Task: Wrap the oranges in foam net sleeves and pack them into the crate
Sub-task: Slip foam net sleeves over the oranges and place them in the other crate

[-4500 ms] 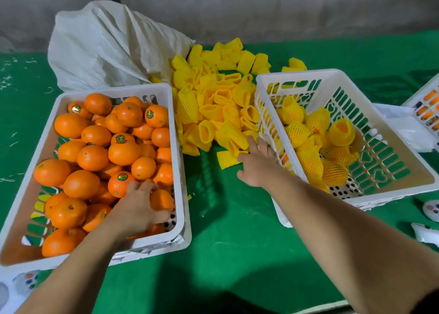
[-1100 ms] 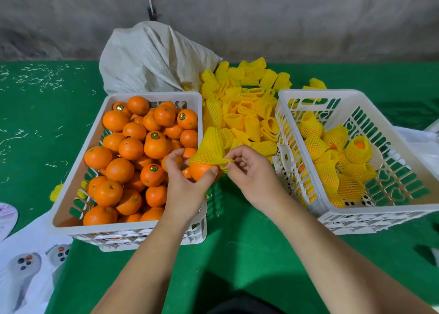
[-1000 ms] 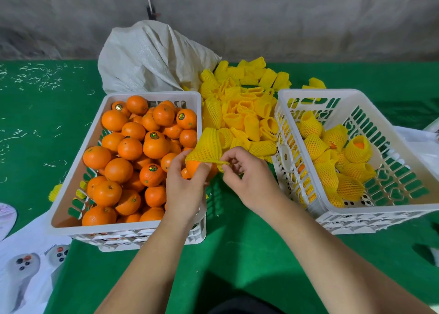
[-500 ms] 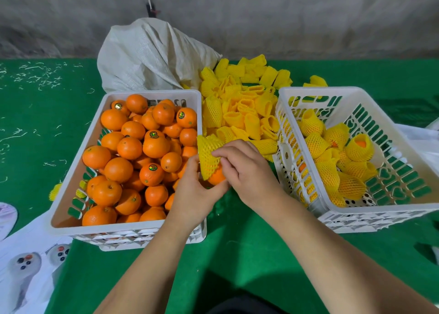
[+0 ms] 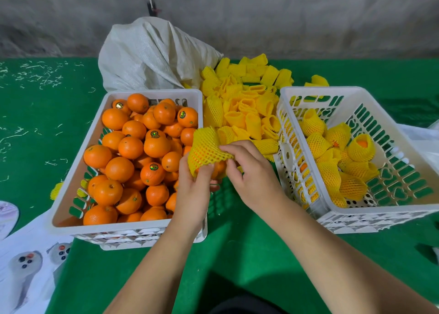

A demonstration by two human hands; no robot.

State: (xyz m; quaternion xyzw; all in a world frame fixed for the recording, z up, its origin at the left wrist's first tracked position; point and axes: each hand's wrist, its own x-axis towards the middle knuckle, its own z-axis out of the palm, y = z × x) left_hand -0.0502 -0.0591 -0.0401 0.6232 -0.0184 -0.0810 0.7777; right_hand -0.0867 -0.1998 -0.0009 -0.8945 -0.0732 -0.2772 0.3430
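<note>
Orange [image 5: 219,168], mostly covered by a yellow foam net sleeve [image 5: 205,150] — held between the two white crates, left hand [image 5: 194,190] gripping sleeve and fruit from below, right hand [image 5: 249,171] pinching the sleeve's edge — wrapped oranges [image 5: 342,161] lie in the right crate [image 5: 403,215].

I can read no words or numbers anywhere. Some oranges [image 5: 152,145] in the left crate [image 5: 78,204] carry small round stickers [image 5: 182,114], dark with a bright middle, but their print is too small for me to make out.
</note>
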